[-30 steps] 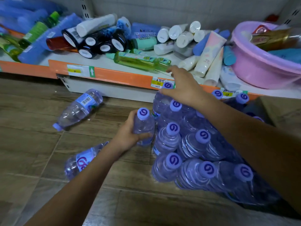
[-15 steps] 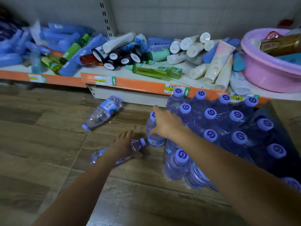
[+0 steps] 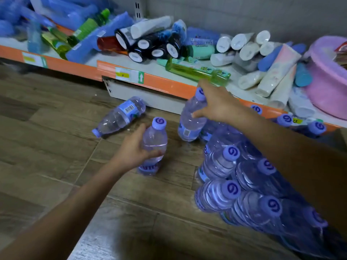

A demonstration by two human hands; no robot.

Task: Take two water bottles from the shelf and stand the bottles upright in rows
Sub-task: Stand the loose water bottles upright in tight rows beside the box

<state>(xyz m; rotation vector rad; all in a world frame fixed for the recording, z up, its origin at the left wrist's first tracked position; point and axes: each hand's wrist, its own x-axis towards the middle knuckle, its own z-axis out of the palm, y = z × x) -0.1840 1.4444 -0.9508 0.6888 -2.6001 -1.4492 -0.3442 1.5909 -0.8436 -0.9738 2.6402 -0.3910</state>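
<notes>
Head view, left hand (image 3: 134,153): fingers (image 3: 155,153) wrapped around the middle of an upright bottle (image 3: 154,147), thumb side hidden behind it; its base rests on or sits just above the floor (image 3: 56,151), which of the two cannot be told.
Head view, right hand (image 3: 216,105): fingers (image 3: 197,114) closed on the shoulder and neck of a tilted bottle (image 3: 189,119), cap (image 3: 200,94) under the palm, base clear of the floor.
Position of held bottles: the tilted one hangs just beyond the left fingers, at the far corner of the standing group; the upright one stands apart, left of the group.
Standing rows (image 3: 244,184): a block of capped bottles upright on the floor, under and right of the right forearm, reaching back toward the shelf (image 3: 169,87).
Lying bottle (image 3: 120,116): on its side on the floor, beyond the left fingers, near the shelf base, untouched.
Shelf contents: tubes, dark jars and a pink basin (image 3: 328,87), jumbled; no bottle of this kind plainly visible there.
Progress, judged: most bottles are already stood up. Two are in hand, not yet placed in line.
Remaining, judged: set both against the rows, then raise the lying bottle.
</notes>
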